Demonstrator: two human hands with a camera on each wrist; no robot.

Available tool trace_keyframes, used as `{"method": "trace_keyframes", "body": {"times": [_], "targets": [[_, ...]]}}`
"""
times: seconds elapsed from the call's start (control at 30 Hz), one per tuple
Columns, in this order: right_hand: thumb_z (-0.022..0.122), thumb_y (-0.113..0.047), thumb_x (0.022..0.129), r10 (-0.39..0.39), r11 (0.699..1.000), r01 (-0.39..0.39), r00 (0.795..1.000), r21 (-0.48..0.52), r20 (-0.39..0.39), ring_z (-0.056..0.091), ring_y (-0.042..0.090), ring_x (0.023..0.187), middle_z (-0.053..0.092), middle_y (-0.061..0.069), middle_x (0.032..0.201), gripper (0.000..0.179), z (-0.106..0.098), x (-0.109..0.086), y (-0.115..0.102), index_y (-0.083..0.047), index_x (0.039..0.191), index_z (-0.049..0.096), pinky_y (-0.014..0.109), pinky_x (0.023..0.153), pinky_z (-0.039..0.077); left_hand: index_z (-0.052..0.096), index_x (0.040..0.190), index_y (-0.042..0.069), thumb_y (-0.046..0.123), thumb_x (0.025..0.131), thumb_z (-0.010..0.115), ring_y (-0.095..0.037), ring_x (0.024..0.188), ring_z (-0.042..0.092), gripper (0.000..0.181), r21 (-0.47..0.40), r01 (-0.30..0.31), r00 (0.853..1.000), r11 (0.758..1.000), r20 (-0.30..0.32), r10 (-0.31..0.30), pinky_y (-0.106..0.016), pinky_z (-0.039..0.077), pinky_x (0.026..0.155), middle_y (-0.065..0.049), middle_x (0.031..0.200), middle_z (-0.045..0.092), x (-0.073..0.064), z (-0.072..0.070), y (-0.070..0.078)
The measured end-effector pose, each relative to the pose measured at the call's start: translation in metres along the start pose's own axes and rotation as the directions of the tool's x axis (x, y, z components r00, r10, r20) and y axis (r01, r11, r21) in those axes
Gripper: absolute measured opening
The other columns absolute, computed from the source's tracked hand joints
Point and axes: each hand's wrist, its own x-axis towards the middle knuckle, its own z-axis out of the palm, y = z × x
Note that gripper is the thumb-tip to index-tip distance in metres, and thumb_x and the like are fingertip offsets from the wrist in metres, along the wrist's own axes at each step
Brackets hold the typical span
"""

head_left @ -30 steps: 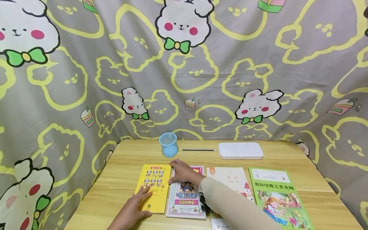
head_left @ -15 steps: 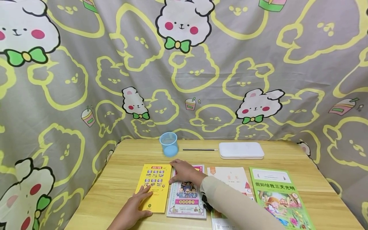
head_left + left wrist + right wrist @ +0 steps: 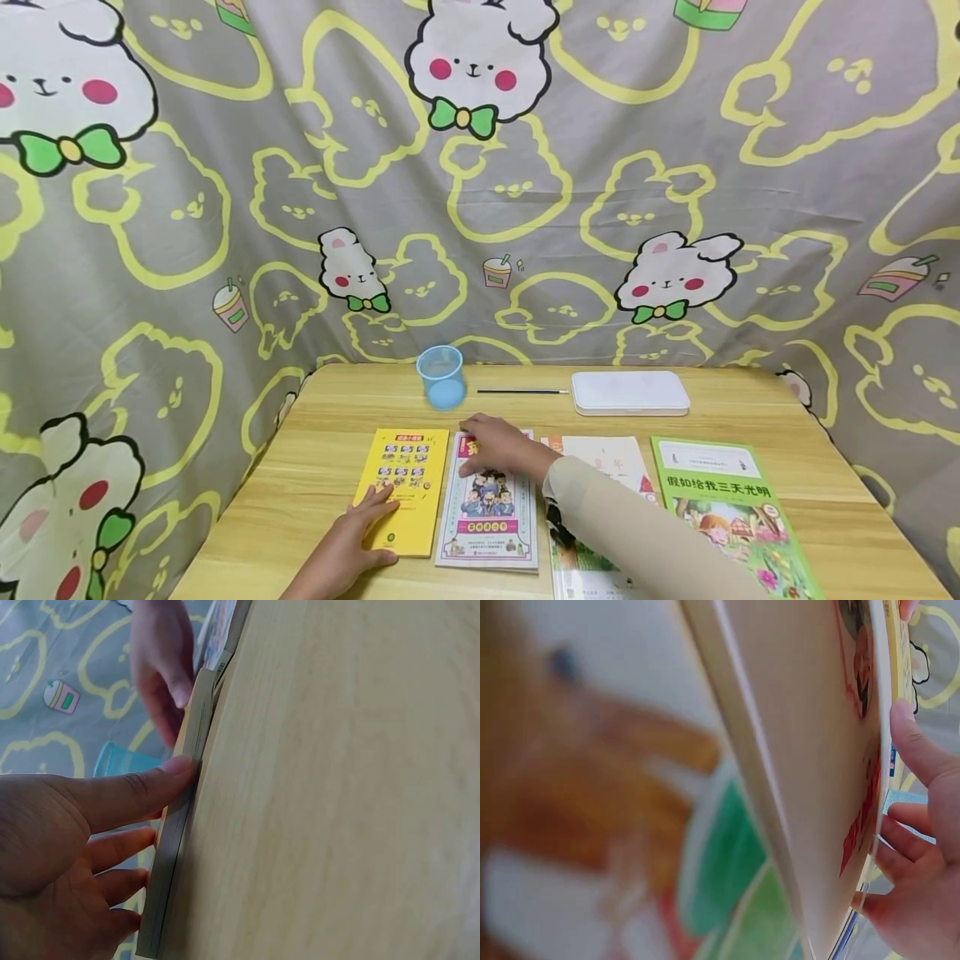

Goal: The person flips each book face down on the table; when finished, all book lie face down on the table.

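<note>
My left hand [image 3: 347,533] rests on the lower left of a yellow book [image 3: 416,508], fingers spread over the cover. In the left wrist view its thumb lies against the book's near edge [image 3: 171,840]. To the right lies a book with a pink-and-white border [image 3: 487,542] and cartoon figures. My right hand [image 3: 504,447] is over the upper part of that book, fingers extended and a little bent, with nothing gripped; it hides some of the title. In the right wrist view, the right hand [image 3: 922,859] has its thumb and fingertips right at the cover.
A pale book [image 3: 592,447] lies partly under my right sleeve [image 3: 630,525]. Farther right is a green book [image 3: 720,508]. Along the back stand a blue cup [image 3: 441,379], a thin dark pencil [image 3: 522,392] and a white case [image 3: 630,393]. A patterned curtain [image 3: 540,192] encloses the table.
My right hand has shifted right, from the yellow book's upper right edge to over the pink-bordered book. The left hand and the books stay where they were.
</note>
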Motion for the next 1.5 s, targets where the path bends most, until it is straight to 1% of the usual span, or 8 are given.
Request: {"method": "trace_keyframes", "body": {"times": [0.27,0.53,0.63,0.8,1.07,1.17,1.33,1.5], "targets": [[0.083,-0.049,0.085,-0.005,1.000,0.005,1.000,0.000,-0.005,0.049,0.030,0.141,0.048,0.008,0.156,0.089,-0.004,-0.009,0.011,-0.008,0.155,0.045,0.045,0.114,0.045,0.061,0.138,-0.004,0.021,0.071,0.092,-0.048,0.152,0.020,0.078,-0.007,-0.003,1.000,1.000,0.007,0.003,-0.072,0.009,0.119,-0.020,0.163,0.037,0.000,0.000,0.000],[0.083,-0.046,0.085,-0.020,1.000,0.020,1.000,0.009,-0.016,0.054,0.032,0.135,0.053,0.013,0.150,0.087,-0.013,-0.021,0.030,-0.003,0.152,0.048,0.046,0.110,0.048,0.061,0.138,-0.004,0.021,0.071,0.092,-0.049,0.152,0.020,0.078,0.002,-0.003,1.000,1.000,0.014,0.003,-0.072,0.009,0.119,-0.021,0.163,0.037,0.001,-0.001,-0.001],[0.084,-0.045,0.085,-0.014,0.999,0.014,1.000,0.036,-0.018,0.054,0.032,0.134,0.053,0.014,0.149,0.087,-0.016,-0.028,0.038,-0.003,0.152,0.048,0.046,0.109,0.049,0.061,0.138,-0.004,0.022,0.071,0.092,-0.049,0.152,0.020,0.078,-0.002,-0.006,1.000,1.000,0.016,0.007,-0.072,0.009,0.119,-0.021,0.163,0.037,0.001,-0.001,-0.002],[0.085,-0.041,0.086,0.005,0.994,-0.003,1.000,0.113,-0.021,0.053,0.033,0.134,0.052,0.015,0.151,0.085,-0.022,-0.039,0.049,-0.002,0.152,0.048,0.049,0.109,0.048,0.061,0.138,-0.004,0.022,0.072,0.092,-0.049,0.152,0.020,0.077,-0.004,-0.015,1.000,1.000,0.016,0.015,-0.073,0.010,0.118,-0.020,0.162,0.038,0.001,-0.001,-0.004],[0.084,-0.040,0.086,0.009,0.996,-0.007,1.000,0.090,-0.027,0.055,0.033,0.133,0.052,0.014,0.151,0.085,-0.028,-0.055,0.062,-0.004,0.153,0.047,0.050,0.110,0.048,0.061,0.138,-0.003,0.021,0.071,0.091,-0.048,0.152,0.020,0.077,0.003,-0.014,1.000,1.000,0.004,0.014,-0.071,0.009,0.119,-0.019,0.163,0.037,0.000,0.000,-0.001],[0.084,-0.041,0.086,-0.001,0.998,0.003,0.999,0.070,-0.038,0.055,0.033,0.133,0.052,0.013,0.151,0.083,-0.028,-0.057,0.066,-0.005,0.152,0.049,0.050,0.109,0.048,0.061,0.138,-0.004,0.021,0.071,0.091,-0.048,0.152,0.020,0.077,0.001,-0.017,1.000,1.000,0.003,0.017,-0.071,0.010,0.119,-0.019,0.163,0.037,-0.001,-0.001,-0.001],[0.085,-0.041,0.085,-0.030,0.999,0.032,0.998,0.035,-0.052,0.050,0.036,0.139,0.050,0.012,0.153,0.079,-0.025,-0.057,0.073,-0.007,0.149,0.054,0.051,0.112,0.045,0.061,0.138,-0.004,0.022,0.071,0.091,-0.048,0.152,0.020,0.078,0.003,-0.016,1.000,1.000,0.006,0.016,-0.072,0.009,0.119,-0.019,0.163,0.037,0.000,-0.001,0.000],[0.086,-0.036,0.084,-0.033,0.997,0.037,0.997,0.066,-0.063,0.048,0.039,0.140,0.050,0.014,0.153,0.077,-0.023,-0.058,0.075,-0.005,0.147,0.055,0.054,0.112,0.045,0.061,0.138,-0.003,0.023,0.071,0.091,-0.048,0.152,0.020,0.078,0.005,-0.005,1.000,1.000,0.013,0.005,-0.072,0.010,0.119,-0.020,0.163,0.037,0.000,-0.001,-0.001]]}}
